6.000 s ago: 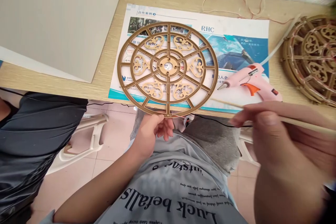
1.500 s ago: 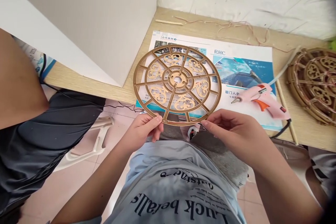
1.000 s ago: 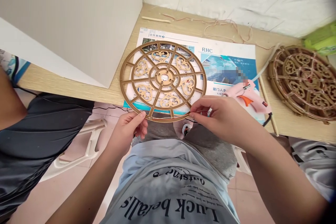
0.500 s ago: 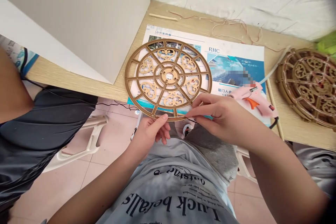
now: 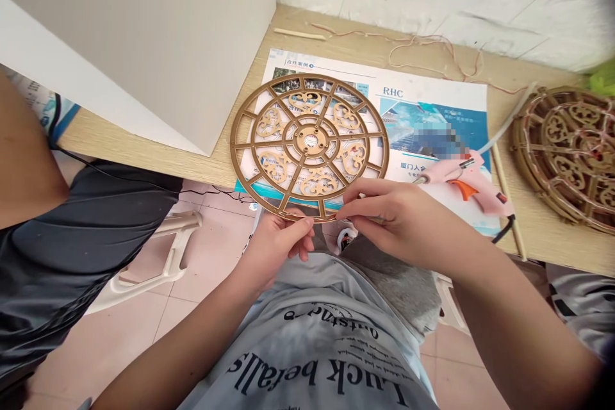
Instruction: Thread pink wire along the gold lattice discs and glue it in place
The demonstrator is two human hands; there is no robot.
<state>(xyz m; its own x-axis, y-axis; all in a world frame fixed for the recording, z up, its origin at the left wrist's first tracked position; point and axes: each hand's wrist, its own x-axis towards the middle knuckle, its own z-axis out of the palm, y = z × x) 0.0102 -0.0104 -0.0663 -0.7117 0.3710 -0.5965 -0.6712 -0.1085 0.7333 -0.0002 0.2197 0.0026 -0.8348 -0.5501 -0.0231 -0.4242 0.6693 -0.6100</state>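
Note:
A gold openwork disc (image 5: 309, 141) with spokes and scrolled filigree is held nearly flat above a printed paper sheet (image 5: 432, 86). My left hand (image 5: 276, 250) grips its near rim from below. My right hand (image 5: 398, 221) pinches the same rim a little to the right, fingertips together. Anything thin between those fingertips is too small to tell. To the right of my right hand lies a pink hot glue gun (image 5: 468, 186). Farther right sits a similar disc (image 5: 562, 154) wound with reddish thread.
A large white board (image 5: 134, 45) stands on the wooden table (image 5: 542, 243) at left. Loose reddish thread (image 5: 413, 45) and a wooden stick (image 5: 300, 34) lie at the back. A person's dark-clothed leg (image 5: 62, 262) and a white plastic chair (image 5: 158, 250) are at lower left.
My right hand no longer holds the wooden stick and has come in to the disc rim, its fingers closing there. The disc has turned slightly, and the view has shifted.

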